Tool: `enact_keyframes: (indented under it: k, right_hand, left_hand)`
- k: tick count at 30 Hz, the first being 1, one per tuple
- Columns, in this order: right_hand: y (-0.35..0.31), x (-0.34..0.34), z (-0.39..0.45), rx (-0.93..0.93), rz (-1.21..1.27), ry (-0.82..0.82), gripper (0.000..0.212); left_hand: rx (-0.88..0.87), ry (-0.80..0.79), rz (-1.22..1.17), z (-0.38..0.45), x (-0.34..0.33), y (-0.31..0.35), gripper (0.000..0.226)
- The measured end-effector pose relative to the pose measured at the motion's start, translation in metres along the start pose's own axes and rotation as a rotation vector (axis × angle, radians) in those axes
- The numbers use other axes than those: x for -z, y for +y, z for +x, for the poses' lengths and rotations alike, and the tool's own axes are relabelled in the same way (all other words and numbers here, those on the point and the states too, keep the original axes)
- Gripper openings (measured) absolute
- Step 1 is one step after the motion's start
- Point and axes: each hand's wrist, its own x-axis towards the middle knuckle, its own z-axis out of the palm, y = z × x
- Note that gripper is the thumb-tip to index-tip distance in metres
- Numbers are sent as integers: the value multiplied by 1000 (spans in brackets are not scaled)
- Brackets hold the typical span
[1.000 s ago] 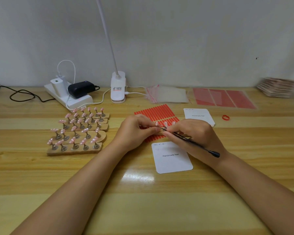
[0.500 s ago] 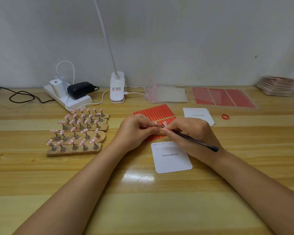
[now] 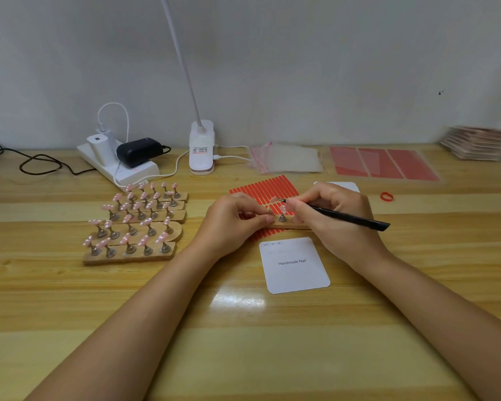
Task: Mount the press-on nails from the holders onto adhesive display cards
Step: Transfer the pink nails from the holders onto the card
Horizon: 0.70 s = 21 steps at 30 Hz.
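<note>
A wooden nail holder point(image 3: 290, 225) lies on the red adhesive strip sheet point(image 3: 265, 189). My left hand point(image 3: 235, 221) pinches its left end. My right hand point(image 3: 334, 216) grips black tweezers point(image 3: 350, 217), whose tip holds a small pink nail point(image 3: 274, 200) just above the holder. One pink nail on a metal stand point(image 3: 283, 213) shows between my hands. A white display card point(image 3: 295, 264) printed "Handmade Nail" lies flat just in front of my hands. Several more wooden holders with pink nails point(image 3: 136, 224) sit to the left.
At the back stand a power strip with chargers point(image 3: 119, 160), a clip lamp base point(image 3: 202, 149), clear bags point(image 3: 285, 159), red sheets point(image 3: 382, 163) and a card stack point(image 3: 475, 143). Another white card point(image 3: 350, 186) shows behind my right hand. A red rubber band point(image 3: 386, 196) lies to the right.
The tweezers' tip has lifted a pink nail off the holder and raised it slightly. My left hand stays pinched on the holder's end.
</note>
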Motion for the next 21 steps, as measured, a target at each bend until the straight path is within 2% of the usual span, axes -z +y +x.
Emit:
enact_keyframes:
  k: [8, 11, 13, 16, 18, 21]
  right_hand:
    - [-10, 13, 1, -67, 154, 107, 14]
    - [-14, 23, -1, -79, 136, 119, 15]
    - [-14, 30, -6, -83, 106, 101, 14]
    - [-12, 39, -18, -82, 64, 77, 13]
    - [-10, 45, -26, -75, 26, 65, 14]
    - [-5, 49, -37, -92, -11, 32, 12]
  left_hand:
    - [-32, 28, 122, -2, -4, -1, 15]
    - [-52, 50, 159, -5, -4, 4, 29]
    - [-160, 116, 223, -9, -3, 11, 41]
    - [-397, 178, 272, -17, 1, 26, 38]
    - [-484, 90, 315, -22, 1, 32, 30]
    - [-463, -134, 380, -31, -1, 30, 31]
